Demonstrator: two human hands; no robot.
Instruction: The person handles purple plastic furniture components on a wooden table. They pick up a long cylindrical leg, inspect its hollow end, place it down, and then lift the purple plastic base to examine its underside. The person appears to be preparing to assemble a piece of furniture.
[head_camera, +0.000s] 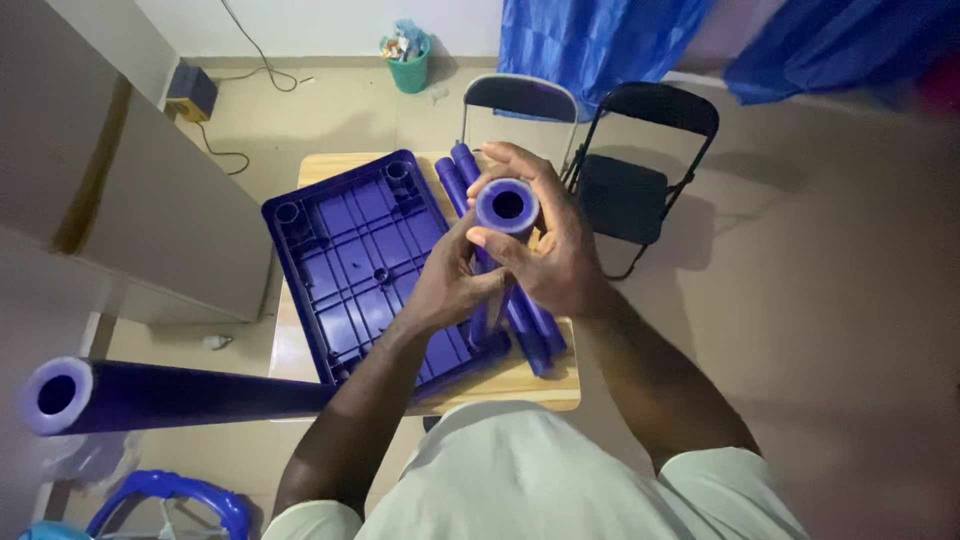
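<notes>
Two hands meet over the small wooden table (300, 345) in the head view, both wrapped round one upright purple tube (507, 206) whose open round end faces the camera. The tube looks like hollow moulded plastic: probably light and stiff, with a smooth wall that could slip, so a grip round the shaft just below the rim seems the soundest hold. The right hand (548, 250) curls closed about the tube's top, fingers arched over the far side and thumb across the near side. The left hand (447, 283) closes on the shaft lower down, its fingertips hidden behind the right hand.

Left of the hands a purple ribbed panel (350, 255) with corner sockets lies underside up on the table. More purple tubes (530, 325) lie beside it, under the hands. Another long tube (170, 396) juts in at near left. Two folding chairs (625, 190) stand beyond the table, with a green bin (408, 55) by the far wall.
</notes>
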